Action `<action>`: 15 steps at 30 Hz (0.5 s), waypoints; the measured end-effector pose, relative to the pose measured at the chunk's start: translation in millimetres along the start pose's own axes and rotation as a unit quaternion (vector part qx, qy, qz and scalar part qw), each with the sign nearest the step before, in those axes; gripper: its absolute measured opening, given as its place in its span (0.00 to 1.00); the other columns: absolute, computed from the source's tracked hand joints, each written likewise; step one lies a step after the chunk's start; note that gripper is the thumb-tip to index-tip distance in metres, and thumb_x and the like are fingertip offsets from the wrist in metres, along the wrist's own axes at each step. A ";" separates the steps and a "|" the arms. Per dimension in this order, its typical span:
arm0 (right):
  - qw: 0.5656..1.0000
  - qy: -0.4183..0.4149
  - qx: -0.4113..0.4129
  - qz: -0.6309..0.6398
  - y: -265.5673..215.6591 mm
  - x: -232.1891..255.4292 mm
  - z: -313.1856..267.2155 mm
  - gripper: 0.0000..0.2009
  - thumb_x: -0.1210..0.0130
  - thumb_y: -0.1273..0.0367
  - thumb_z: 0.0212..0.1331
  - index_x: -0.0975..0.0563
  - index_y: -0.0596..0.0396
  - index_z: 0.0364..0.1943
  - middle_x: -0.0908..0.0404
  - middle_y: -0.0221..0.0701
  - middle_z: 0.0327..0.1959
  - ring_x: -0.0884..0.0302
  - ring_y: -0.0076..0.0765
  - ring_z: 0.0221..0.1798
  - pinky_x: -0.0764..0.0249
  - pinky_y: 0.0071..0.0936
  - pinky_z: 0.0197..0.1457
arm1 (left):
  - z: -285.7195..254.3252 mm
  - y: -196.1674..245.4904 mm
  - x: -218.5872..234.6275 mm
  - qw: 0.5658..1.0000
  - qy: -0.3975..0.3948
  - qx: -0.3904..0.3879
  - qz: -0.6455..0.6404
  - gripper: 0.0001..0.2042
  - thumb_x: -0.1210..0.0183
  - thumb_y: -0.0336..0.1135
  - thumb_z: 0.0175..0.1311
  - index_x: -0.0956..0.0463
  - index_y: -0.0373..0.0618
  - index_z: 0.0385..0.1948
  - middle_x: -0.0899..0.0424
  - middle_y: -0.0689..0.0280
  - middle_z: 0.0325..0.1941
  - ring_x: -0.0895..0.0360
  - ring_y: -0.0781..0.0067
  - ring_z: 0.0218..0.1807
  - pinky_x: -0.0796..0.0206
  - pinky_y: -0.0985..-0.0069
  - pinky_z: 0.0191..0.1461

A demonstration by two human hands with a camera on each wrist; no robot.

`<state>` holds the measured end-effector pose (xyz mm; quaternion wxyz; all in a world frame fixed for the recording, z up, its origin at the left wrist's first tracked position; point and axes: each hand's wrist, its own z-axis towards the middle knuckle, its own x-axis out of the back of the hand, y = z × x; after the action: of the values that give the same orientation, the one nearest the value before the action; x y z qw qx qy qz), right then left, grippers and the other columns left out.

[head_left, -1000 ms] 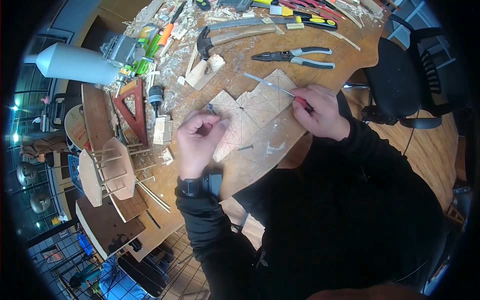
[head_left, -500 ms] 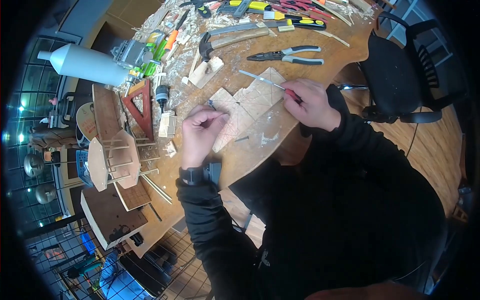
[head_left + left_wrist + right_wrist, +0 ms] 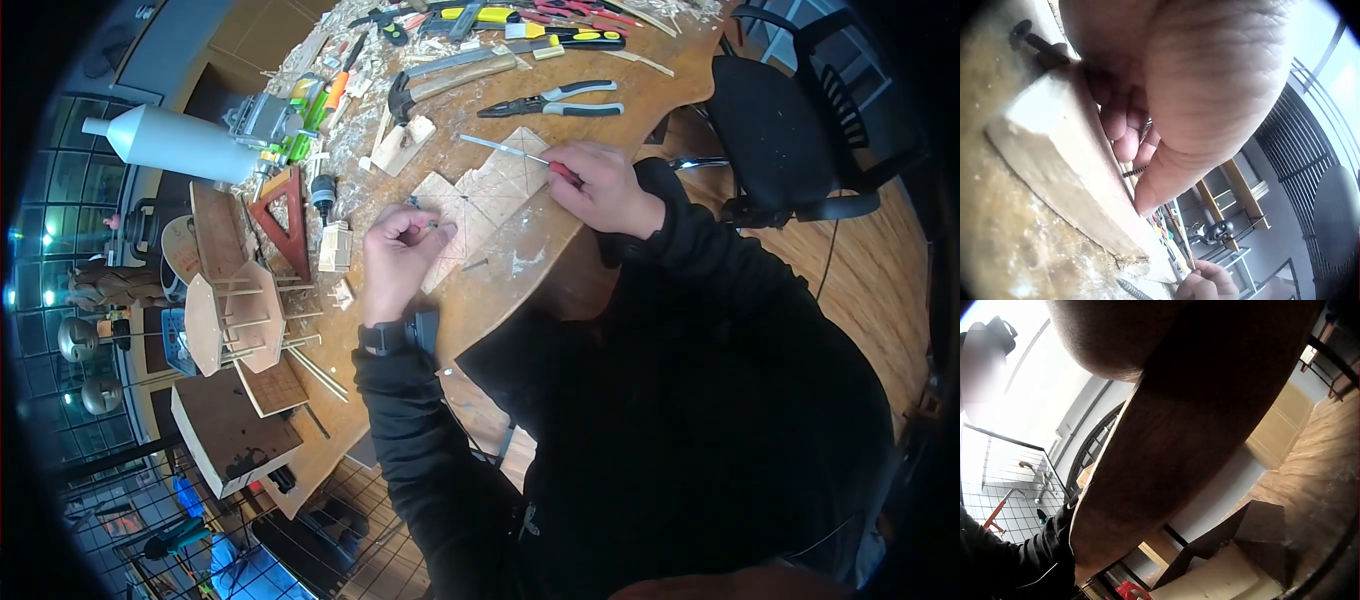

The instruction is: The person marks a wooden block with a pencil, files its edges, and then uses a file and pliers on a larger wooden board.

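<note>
A pale wooden board (image 3: 482, 228) marked with crossing pencil lines lies near the table's front edge. Over its left end, the thumb and fingers of my left hand (image 3: 393, 258) pinch a dark screw (image 3: 1135, 170), whose threaded end shows close over the board. My right hand (image 3: 602, 188) grips the red handle of a screwdriver (image 3: 500, 149), its long thin shaft reaching left above the board's far end. Another screw (image 3: 475, 265) lies on the table in front of the board, and a dark screw (image 3: 1038, 44) shows beside it in the left wrist view.
Beyond the board are pliers (image 3: 550, 103), a hammer (image 3: 460, 82), a notched wood block (image 3: 402, 148) and wood shavings. To the left stand a red triangle square (image 3: 283, 225), a small driver (image 3: 323, 195) and an octagonal wooden frame (image 3: 240, 315). A black chair (image 3: 770, 140) is at right.
The view has shifted, so the table things sit further left in it. My left fingers have adjusted around the screw. The right hand keeps its hold on the screwdriver over the board.
</note>
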<state>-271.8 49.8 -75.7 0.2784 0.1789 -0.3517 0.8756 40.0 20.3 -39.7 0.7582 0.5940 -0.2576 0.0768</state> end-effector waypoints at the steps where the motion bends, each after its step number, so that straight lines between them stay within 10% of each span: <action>1: 1.000 -0.004 -0.003 0.003 0.2 0.5 -0.2 0.10 0.36 0.72 0.57 0.17 0.54 0.43 0.16 0.35 0.31 0.15 0.48 0.33 0.20 0.40 0.37 | 0.5 1.4 -0.9 1.000 0.001 -0.024 0.019 0.08 0.23 0.25 0.57 0.13 0.37 0.34 0.21 0.72 0.35 0.30 0.85 0.33 0.35 0.83 0.37; 15: 0.997 -0.074 -0.034 -0.012 -0.5 17.4 25.0 0.10 0.43 0.69 0.69 0.18 0.58 0.48 0.14 0.45 0.41 0.15 0.58 0.46 0.19 0.48 0.48 | 2.6 10.6 -4.7 0.981 0.050 -0.104 0.154 0.12 0.25 0.27 0.56 0.23 0.36 0.23 0.21 0.54 0.25 0.22 0.53 0.27 0.31 0.63 0.32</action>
<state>-282.2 38.4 -49.4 0.2686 0.2377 -0.3986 0.8441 30.7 21.8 -32.5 0.8069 0.4608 -0.3139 0.1950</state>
